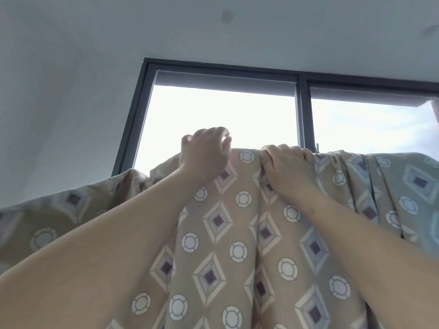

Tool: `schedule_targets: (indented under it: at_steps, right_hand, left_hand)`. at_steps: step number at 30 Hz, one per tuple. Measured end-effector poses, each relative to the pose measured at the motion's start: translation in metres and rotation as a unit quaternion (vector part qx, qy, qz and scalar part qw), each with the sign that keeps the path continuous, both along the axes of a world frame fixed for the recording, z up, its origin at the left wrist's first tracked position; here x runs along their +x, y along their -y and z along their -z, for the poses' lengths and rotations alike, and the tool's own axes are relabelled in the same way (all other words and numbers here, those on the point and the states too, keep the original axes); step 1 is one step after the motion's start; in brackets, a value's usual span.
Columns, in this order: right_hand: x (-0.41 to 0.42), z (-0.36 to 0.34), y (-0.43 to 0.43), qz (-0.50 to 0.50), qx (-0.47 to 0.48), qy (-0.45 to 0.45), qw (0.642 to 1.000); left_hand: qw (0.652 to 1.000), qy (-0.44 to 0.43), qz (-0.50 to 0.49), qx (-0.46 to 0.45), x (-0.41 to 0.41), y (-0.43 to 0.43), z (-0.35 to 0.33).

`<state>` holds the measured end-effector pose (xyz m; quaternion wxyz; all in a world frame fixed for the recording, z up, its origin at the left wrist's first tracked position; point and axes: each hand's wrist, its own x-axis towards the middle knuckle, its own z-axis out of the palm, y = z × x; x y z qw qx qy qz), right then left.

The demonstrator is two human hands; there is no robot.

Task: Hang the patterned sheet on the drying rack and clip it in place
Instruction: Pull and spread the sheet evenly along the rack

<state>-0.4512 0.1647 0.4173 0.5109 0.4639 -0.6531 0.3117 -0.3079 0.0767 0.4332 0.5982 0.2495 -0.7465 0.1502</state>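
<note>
From my remote station the head view looks steeply upward, and I see the patterned sheet [237,233] draped over a high horizontal line that I cannot make out, since the cloth covers it completely. The sheet is beige with diamond and ring motifs and hangs down in long vertical folds toward the camera, filling the lower part of the frame; its top edge runs from the lower left, rises to the middle and continues level to the right border. The right hand [288,163] sits at that top edge, right of centre, with its fingers curled over the crest and gripping a bunched fold of the cloth. The left hand [205,151] is raised just beside it, to the left, with the heel of the hand against the sheet and its fingers curled above the top edge; strong backlight washes out the fingertips (I cannot tell whether they pinch anything). Both bare forearms reach up from the bottom corners and lie in front of the fabric. Behind the sheet stands a window [223,108] with a dark frame and a vertical mullion, bright sky beyond it. Above it spans a pale ceiling [166,27] carrying a small round fitting [227,16].
</note>
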Motion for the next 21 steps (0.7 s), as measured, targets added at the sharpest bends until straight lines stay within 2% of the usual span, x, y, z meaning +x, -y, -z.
schedule_targets:
  at_steps: [3,8,12,16,21]
  right_hand:
    - [-0.005,0.000,-0.008,-0.006,0.020,-0.018,1.000]
    - [-0.026,-0.005,-0.035,0.009,0.024,0.020,0.999]
    - [-0.028,-0.004,-0.040,0.042,0.005,0.022,0.999]
    - [-0.016,-0.004,-0.036,0.033,-0.002,0.021,0.999]
    - [-0.008,0.001,-0.036,0.041,-0.015,0.032,0.999]
  left_hand:
    - [0.995,0.095,-0.017,0.005,-0.026,-0.012,0.002]
    - [0.996,0.032,-0.071,-0.053,-0.039,-0.012,0.011]
    - [0.995,-0.001,-0.089,-0.047,-0.037,-0.012,0.013]
    - [0.996,-0.024,-0.081,-0.030,-0.026,-0.009,0.017]
    - [0.995,-0.022,-0.095,0.003,-0.012,-0.009,0.021]
